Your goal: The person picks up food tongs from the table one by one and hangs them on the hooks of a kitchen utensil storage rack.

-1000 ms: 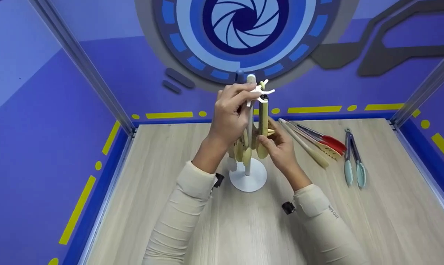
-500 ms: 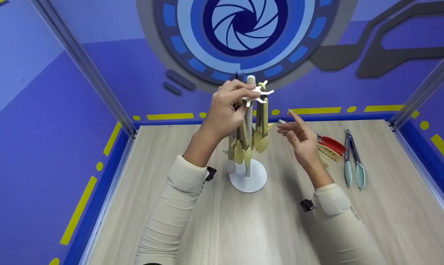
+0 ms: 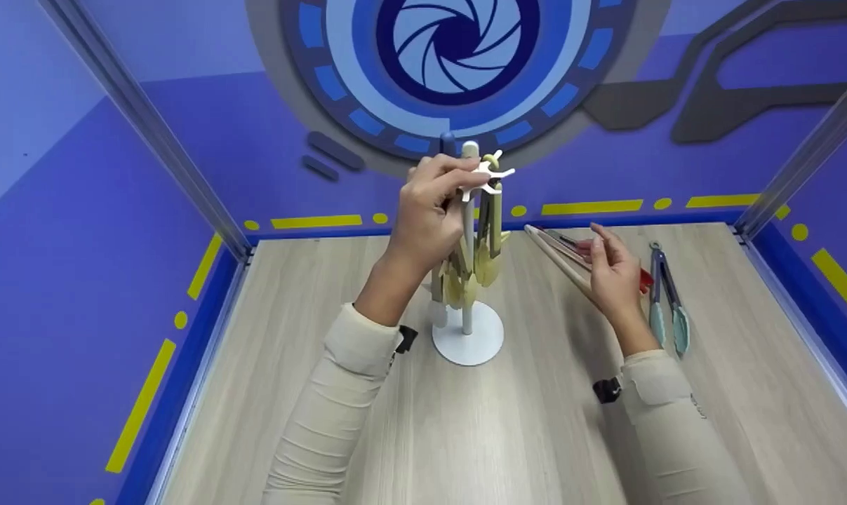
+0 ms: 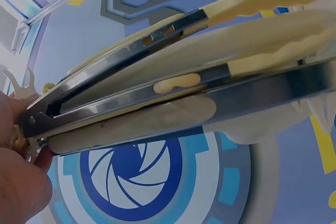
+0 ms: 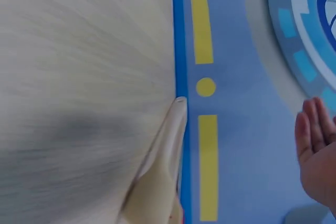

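My left hand (image 3: 427,207) grips the white hooked top (image 3: 497,174) of a utensil stand, whose round base (image 3: 468,351) sits on the table. Cream-and-metal tongs (image 4: 131,98) hang from the hooks in the left wrist view, with other pale utensils beside them. A dark blue handle end (image 3: 448,144) rises behind the fingers. Off to the right, my right hand (image 3: 614,277) is held over the loose utensils with nothing in it, fingers loosely bent. Beneath it lie a long beige spoon (image 5: 152,187) and a red-headed utensil (image 3: 646,282), partly hidden by the hand.
Grey tongs with teal tips (image 3: 658,280) lie at the right, just past the right hand. A blue panel wall (image 3: 339,196) closes off the table's back, and side panels stand left and right.
My right hand has let go of the hanging tongs on the stand and moved right, over the loose utensils. My left hand keeps its grip at the stand's top.
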Available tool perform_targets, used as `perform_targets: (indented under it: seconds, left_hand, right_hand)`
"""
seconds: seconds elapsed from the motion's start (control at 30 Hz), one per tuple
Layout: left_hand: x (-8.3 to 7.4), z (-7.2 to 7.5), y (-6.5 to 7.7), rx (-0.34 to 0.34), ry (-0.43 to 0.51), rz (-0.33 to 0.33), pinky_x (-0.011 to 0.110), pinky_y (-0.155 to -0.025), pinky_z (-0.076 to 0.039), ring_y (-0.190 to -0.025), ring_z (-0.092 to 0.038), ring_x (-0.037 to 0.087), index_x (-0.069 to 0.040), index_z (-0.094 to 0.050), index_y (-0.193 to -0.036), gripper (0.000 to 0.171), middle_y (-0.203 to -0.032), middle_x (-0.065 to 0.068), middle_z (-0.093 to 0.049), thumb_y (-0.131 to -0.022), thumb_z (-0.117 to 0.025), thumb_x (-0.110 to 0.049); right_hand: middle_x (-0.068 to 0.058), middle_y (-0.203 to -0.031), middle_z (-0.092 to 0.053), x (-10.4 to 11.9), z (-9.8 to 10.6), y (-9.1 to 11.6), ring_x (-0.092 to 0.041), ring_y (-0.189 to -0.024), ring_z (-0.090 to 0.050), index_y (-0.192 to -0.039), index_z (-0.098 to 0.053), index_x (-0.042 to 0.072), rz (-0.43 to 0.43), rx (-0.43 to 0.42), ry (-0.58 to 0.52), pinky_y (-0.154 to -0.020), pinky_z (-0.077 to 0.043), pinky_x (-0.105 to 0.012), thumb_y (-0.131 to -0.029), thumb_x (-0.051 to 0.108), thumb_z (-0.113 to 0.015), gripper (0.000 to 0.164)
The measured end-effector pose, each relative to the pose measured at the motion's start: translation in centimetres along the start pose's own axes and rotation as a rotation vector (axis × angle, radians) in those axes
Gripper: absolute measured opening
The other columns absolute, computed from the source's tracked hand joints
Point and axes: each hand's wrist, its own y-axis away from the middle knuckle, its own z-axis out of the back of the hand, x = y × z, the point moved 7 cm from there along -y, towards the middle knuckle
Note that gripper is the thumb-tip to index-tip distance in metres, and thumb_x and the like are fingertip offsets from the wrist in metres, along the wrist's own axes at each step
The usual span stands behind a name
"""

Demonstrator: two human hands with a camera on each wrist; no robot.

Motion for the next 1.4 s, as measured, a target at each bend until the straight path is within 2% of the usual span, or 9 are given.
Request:
perform_targets:
  seconds: [0.1,0.3,0.47,0.7,0.87,1.0,1.2,1.3,1.4]
  left_hand:
    - [0.0,0.0,0.1,-0.017,-0.011,0.001,0.039,-0.095,-0.048,-0.106,-0.069,0.028,-0.008,-0.085,-0.104,0.028,-0.116,0.010,-0.078,-0.096,-0.063,0.009]
    - [-0.3,-0.3,0.2,-0.037,-0.050,0.009,0.037,-0.095,-0.049,-0.109,-0.069,0.027,-0.008,-0.085,-0.105,0.028,-0.117,0.009,-0.078,-0.095,-0.064,0.009]
    - [-0.4,-0.5,0.3,-0.061,-0.091,0.014,0.036,-0.094,-0.048,-0.108,-0.068,0.026,-0.008,-0.084,-0.106,0.029,-0.118,0.008,-0.078,-0.095,-0.064,0.010]
    - [-0.5,-0.6,0.5,-0.086,-0.146,0.018,0.037,-0.090,-0.048,-0.107,-0.067,0.025,-0.010,-0.084,-0.107,0.028,-0.119,0.008,-0.078,-0.097,-0.063,0.008]
    - [-0.7,-0.8,0.4,-0.075,-0.143,0.025,0.036,-0.088,-0.047,-0.107,-0.067,0.025,-0.011,-0.083,-0.108,0.031,-0.119,0.007,-0.078,-0.097,-0.062,0.008]
    - [-0.8,-1.0,0.3,-0.077,-0.141,0.017,0.036,-0.088,-0.047,-0.108,-0.067,0.025,-0.010,-0.083,-0.108,0.031,-0.119,0.008,-0.077,-0.097,-0.061,0.009]
    - [-0.8,-0.8,0.3,-0.069,-0.137,0.026,0.036,-0.089,-0.048,-0.108,-0.067,0.025,-0.011,-0.084,-0.108,0.030,-0.119,0.007,-0.078,-0.098,-0.063,0.007]
    - [-0.7,-0.6,0.2,-0.066,-0.129,0.028,0.036,-0.091,-0.049,-0.108,-0.069,0.025,-0.011,-0.085,-0.107,0.028,-0.119,0.007,-0.079,-0.097,-0.065,0.007]
    - [-0.6,-0.2,0.0,-0.060,-0.116,0.030,0.036,-0.092,-0.051,-0.107,-0.071,0.026,-0.011,-0.086,-0.107,0.029,-0.118,0.007,-0.081,-0.094,-0.068,0.007]
  right_hand:
    - [-0.022,-0.134,-0.072,-2.2,0.0,-0.2,-0.018,-0.117,-0.069,-0.149,-0.062,0.010,-0.069,0.010,0.137,-0.099,-0.051,-0.018,-0.115,0.027,-0.047,0.041]
    - [-0.026,-0.148,-0.060,-5.4,-0.8,-1.1,-0.044,-0.140,-0.055,-0.148,-0.060,0.001,-0.029,0.116,0.368,-0.121,-0.042,-0.059,-0.112,0.022,-0.053,0.042]
    - [-0.031,-0.153,-0.053,-6.9,-1.9,-1.7,-0.050,-0.145,-0.046,-0.151,-0.054,-0.003,-0.009,0.241,0.543,-0.124,-0.034,-0.067,-0.111,0.021,-0.055,0.047]
    - [-0.031,-0.149,-0.046,-10.1,-2.7,-1.9,-0.051,-0.136,-0.042,-0.155,-0.044,-0.004,-0.156,0.434,0.753,-0.119,-0.035,-0.070,-0.111,0.026,-0.053,0.055]
    - [-0.030,-0.133,-0.048,-10.9,-2.5,-2.1,-0.047,-0.119,-0.044,-0.140,-0.053,-0.011,-0.125,0.424,0.802,-0.106,-0.041,-0.066,-0.107,0.020,-0.058,0.046]
    - [-0.033,-0.135,-0.046,-11.1,-2.6,-2.3,-0.049,-0.122,-0.041,-0.140,-0.052,-0.013,-0.136,0.415,0.856,-0.110,-0.039,-0.066,-0.104,0.019,-0.062,0.049]
    - [-0.026,-0.136,-0.047,-11.6,-2.7,-2.1,-0.043,-0.122,-0.040,-0.149,-0.047,-0.004,-0.329,0.465,0.749,-0.111,-0.044,-0.065,-0.104,0.027,-0.069,0.059]
    - [-0.021,-0.129,-0.055,-12.0,-2.6,-1.8,-0.038,-0.115,-0.051,-0.145,-0.051,0.001,-0.435,0.472,0.682,-0.102,-0.053,-0.058,-0.104,0.029,-0.070,0.053]
    - [-0.019,-0.119,-0.062,-12.3,-2.6,-1.7,-0.035,-0.104,-0.060,-0.138,-0.056,0.003,-0.475,0.475,0.657,-0.093,-0.056,-0.050,-0.105,0.027,-0.068,0.042]
